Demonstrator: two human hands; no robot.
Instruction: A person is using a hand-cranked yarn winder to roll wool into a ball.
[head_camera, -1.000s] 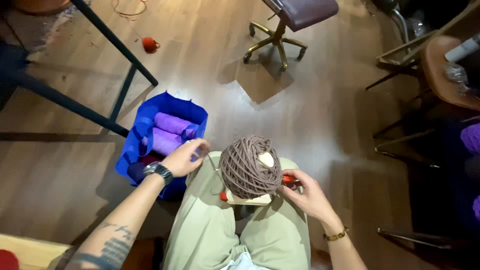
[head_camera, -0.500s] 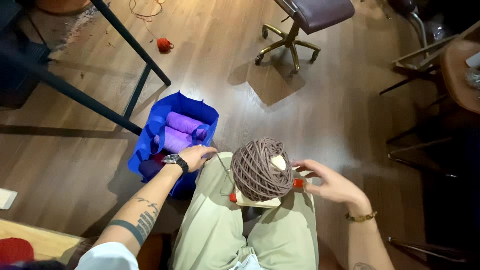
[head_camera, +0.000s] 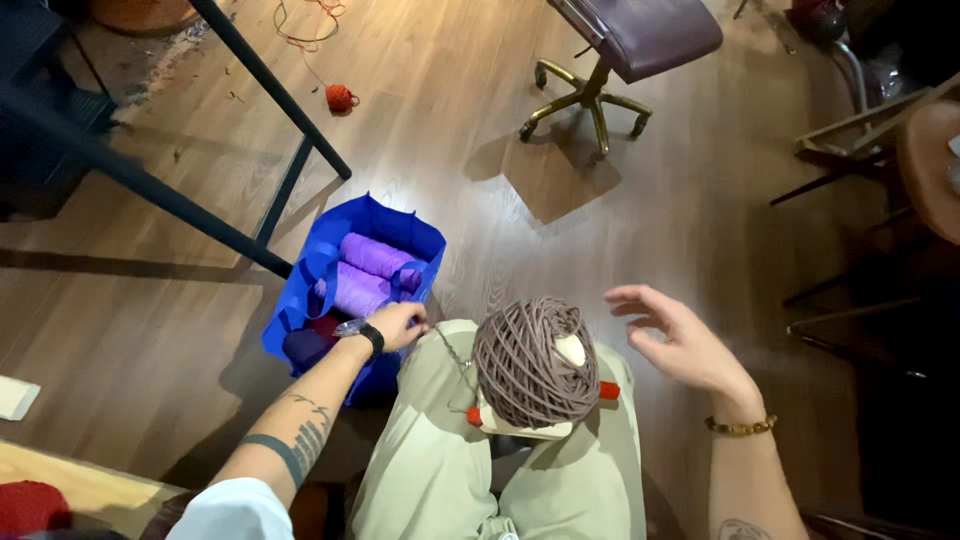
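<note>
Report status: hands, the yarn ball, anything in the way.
Left hand at blue bag's rim, pinching a strand. Right hand open, off the winder. Brown yarn ball sits on winder in lap. Nothing blocking.

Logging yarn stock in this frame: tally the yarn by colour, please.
Brown-grey yarn: 1, the big ball on the lap winder.
Purple yarn: 2, the skeins in the blue bag.
Dark purple yarn: 1, the ball low in the bag.
Orange-red yarn: 1, the small ball on the floor.
Total: 5.
</note>
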